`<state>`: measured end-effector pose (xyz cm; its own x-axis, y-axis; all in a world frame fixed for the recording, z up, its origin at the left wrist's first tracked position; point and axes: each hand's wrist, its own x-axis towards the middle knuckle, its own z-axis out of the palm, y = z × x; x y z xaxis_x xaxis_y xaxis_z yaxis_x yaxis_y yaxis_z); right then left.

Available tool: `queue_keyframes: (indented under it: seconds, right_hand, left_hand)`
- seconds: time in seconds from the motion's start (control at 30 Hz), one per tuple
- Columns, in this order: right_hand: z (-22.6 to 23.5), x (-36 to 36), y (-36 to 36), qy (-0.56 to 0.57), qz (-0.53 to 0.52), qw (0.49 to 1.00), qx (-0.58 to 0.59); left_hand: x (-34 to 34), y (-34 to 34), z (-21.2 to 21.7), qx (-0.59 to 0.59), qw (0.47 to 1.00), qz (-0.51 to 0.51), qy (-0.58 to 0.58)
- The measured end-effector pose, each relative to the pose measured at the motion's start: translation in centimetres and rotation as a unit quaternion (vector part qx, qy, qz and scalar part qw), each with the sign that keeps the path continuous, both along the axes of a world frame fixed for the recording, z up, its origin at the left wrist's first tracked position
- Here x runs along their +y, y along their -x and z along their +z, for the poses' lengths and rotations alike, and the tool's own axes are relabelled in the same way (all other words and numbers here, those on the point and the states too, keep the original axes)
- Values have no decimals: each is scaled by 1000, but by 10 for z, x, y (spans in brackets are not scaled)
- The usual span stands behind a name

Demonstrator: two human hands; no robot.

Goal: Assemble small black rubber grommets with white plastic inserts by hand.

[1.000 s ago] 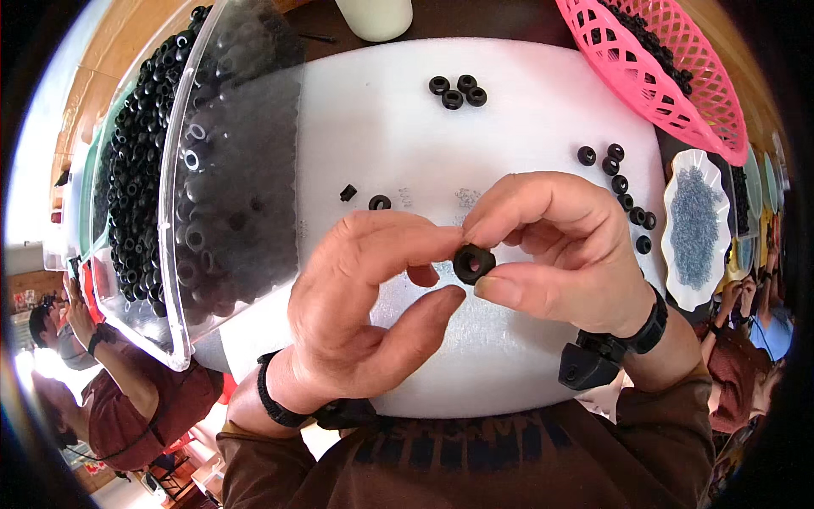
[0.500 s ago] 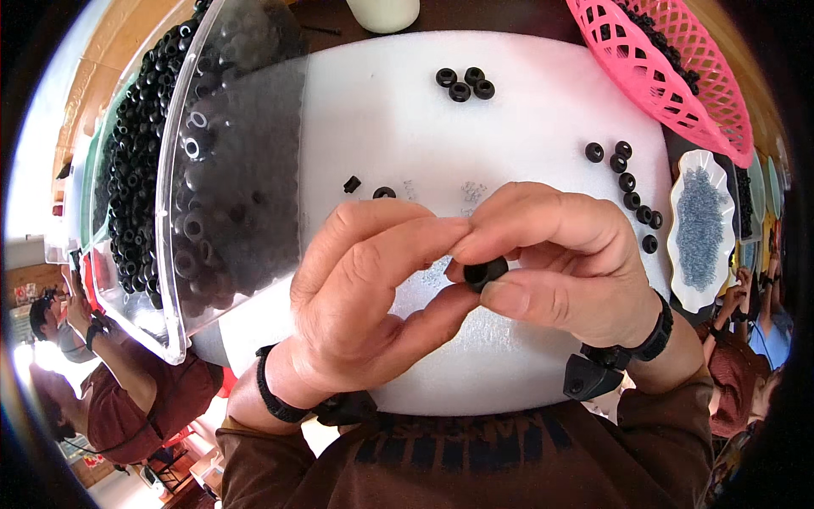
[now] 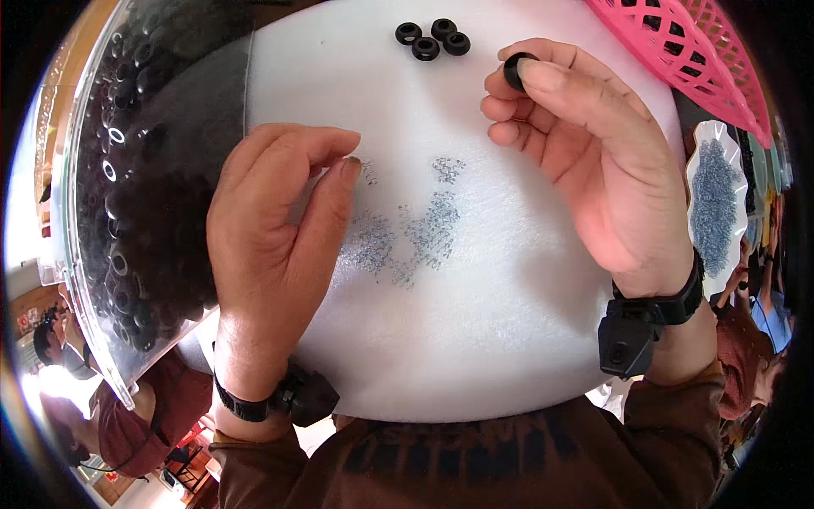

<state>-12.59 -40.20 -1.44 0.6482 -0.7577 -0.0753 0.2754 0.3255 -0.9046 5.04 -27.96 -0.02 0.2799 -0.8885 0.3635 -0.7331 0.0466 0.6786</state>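
A small black ring (image 3: 514, 73) is pinched between the thumb and forefinger of my right hand (image 3: 606, 161), with the other fingers curled loosely behind it. My right hand is raised over the right part of the white board (image 3: 509, 339). On the left, my left hand (image 3: 275, 212) hovers low over the board with thumb and forefinger drawn together. A dark speck shows at those fingertips, too small to make out. Just left of the raised ring lies a cluster of several black rings (image 3: 426, 49). Tiny clear bluish bits (image 3: 432, 229) are scattered between my hands.
A clear plastic bin (image 3: 136, 212) full of black rings stands at the left. At the upper right is a pink lattice basket (image 3: 678, 42). A white scalloped dish (image 3: 739, 229) of bluish bits sits at the right. Other people (image 3: 140, 407) sit at both sides.
My hands have come apart from their meeting point over the middle. The right has carried the ring up and right; the left has moved left. The whole view has shifted slightly.
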Motion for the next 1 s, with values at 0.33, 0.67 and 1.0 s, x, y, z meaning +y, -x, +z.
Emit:
queue_keyframes:
  seconds: [0.33,0.67,1.0]
  right_hand:
    - [8,6,0,-30,43,999,8]
    - [11,14,-1,1,111,994,-12]
    - [17,21,2,1,154,988,-23]
  left_hand:
    - [1,-4,2,-167,977,-24,-132]
    - [-1,-1,-1,-225,969,-30,-102]
    - [5,8,11,85,996,-14,20]
